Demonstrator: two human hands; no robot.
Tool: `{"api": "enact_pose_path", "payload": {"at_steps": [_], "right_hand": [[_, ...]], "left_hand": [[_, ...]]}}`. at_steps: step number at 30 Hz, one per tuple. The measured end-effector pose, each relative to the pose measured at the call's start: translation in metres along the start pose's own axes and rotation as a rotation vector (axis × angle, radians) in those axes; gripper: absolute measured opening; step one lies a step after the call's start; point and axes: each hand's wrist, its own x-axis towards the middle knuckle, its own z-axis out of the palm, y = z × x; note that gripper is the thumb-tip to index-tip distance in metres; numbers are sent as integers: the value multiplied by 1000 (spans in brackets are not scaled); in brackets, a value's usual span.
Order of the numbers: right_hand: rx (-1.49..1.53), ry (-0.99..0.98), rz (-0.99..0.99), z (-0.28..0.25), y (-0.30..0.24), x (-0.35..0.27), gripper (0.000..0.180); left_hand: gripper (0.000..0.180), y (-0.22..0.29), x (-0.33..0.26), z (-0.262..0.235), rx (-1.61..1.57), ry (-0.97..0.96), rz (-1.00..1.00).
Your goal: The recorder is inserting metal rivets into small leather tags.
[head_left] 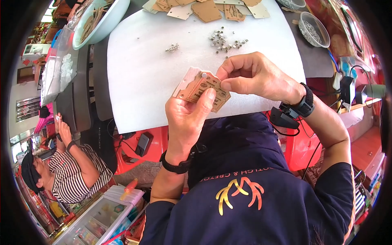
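Note:
My left hand [185,122] grips a brown printed cardboard card [200,90] with shaped edges, its thumb lying across the face. A white layer [188,77] shows along the card's left side. One small round metal stud [203,75] sits near its top edge. My right hand [263,77] is closed in a pinch at the card's upper right edge. What lies between those fingertips is hidden. Beyond the hands, small metal studs [222,42] are scattered on the white foam sheet [139,73], with a smaller cluster [172,47] to their left.
Brown and white cards [206,11] lie along the far edge. A clear bowl of metal bits [313,30] stands at the far right, a pale blue basin [79,34] at the far left. A person in a striped top [79,173] sits to the left. Red stools [159,141] stand below.

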Motion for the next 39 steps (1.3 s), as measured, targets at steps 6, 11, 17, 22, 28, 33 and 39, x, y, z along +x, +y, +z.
{"api": "enact_pose_path", "payload": {"at_steps": [6,11,17,22,28,33,39], "right_hand": [[-74,-18,5,-2,0,-2,15],[-19,45,-42,4,8,0,15],[-9,197,-40,15,8,-5,12],[5,189,8,20,9,-6,13],[-223,237,-131,22,12,-9,17],[-254,193,-137,9,2,-4,13],[-669,386,-140,-57,-23,25,18]], "left_hand": [[29,-5,1,-2,-3,-3,7],[29,-8,4,-2,-2,36,0],[31,-11,6,-4,-195,91,-99],[30,-10,7,-2,-284,104,-145],[26,-14,4,0,-313,114,-179],[26,-13,9,-2,-265,83,-135],[24,-18,10,-8,-155,149,-140]]}}
